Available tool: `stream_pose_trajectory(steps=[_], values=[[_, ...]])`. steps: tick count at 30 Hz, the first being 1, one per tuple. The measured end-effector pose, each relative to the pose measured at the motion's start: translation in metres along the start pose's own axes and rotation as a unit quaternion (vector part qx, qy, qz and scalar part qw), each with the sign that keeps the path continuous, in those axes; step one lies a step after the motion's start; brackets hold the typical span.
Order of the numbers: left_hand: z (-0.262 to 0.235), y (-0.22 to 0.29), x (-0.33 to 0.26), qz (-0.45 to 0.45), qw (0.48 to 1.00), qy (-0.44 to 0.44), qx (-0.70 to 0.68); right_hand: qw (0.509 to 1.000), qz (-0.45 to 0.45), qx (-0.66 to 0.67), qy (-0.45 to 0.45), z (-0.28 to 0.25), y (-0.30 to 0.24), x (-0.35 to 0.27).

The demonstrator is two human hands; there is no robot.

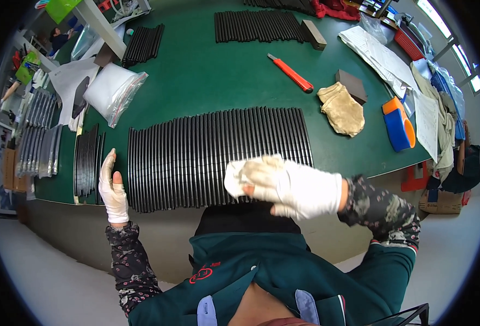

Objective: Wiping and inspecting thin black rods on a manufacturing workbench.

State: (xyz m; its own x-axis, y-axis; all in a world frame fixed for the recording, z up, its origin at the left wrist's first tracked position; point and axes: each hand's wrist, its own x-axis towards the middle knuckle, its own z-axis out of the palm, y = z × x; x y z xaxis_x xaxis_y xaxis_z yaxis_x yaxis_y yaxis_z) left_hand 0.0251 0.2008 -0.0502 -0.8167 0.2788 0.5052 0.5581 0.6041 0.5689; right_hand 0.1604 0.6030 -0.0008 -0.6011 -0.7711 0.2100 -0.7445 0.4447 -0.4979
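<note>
A wide row of thin black rods (191, 157) lies side by side along the near edge of the green table. My right hand (300, 187), in a white glove with bare fingertips, presses a crumpled white cloth (233, 179) onto the rods right of the middle. Part of the cloth is hidden under the fingers. At the row's left end, my left hand (112, 190) stands on edge with its fingers stretched out, gloved and holding nothing. It sits in the gap between this row and a smaller bunch of black rods (88, 163).
Farther off lie more rods (259, 26), a metal block (313, 35), a red utility knife (290, 73), a tan cloth pad (342, 111) and a dark block (351, 86). An orange-and-blue tape roll (397, 127) stands near the right edge. Left are a plastic bag (112, 89) and bagged rods (39, 149).
</note>
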Motion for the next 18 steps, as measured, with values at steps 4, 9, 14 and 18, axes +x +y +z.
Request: stream_pose_trajectory(steps=[4,9,14,18], values=[[-0.002,0.005,0.003,-0.003,1.0,-0.006,-0.001,0.994,0.05,-0.067,0.069,-0.004,0.028,0.007],[-0.001,0.0,0.0,-0.015,1.0,-0.01,-0.004,0.997,0.017,-0.056,0.046,0.002,0.003,0.016],[0.0,0.004,0.004,-0.01,1.0,-0.011,-0.015,0.968,0.062,-0.207,0.131,-0.01,0.052,0.016],[-0.001,0.0,0.0,-0.018,1.0,-0.007,-0.013,0.995,0.044,-0.07,0.052,-0.003,0.026,0.03]])
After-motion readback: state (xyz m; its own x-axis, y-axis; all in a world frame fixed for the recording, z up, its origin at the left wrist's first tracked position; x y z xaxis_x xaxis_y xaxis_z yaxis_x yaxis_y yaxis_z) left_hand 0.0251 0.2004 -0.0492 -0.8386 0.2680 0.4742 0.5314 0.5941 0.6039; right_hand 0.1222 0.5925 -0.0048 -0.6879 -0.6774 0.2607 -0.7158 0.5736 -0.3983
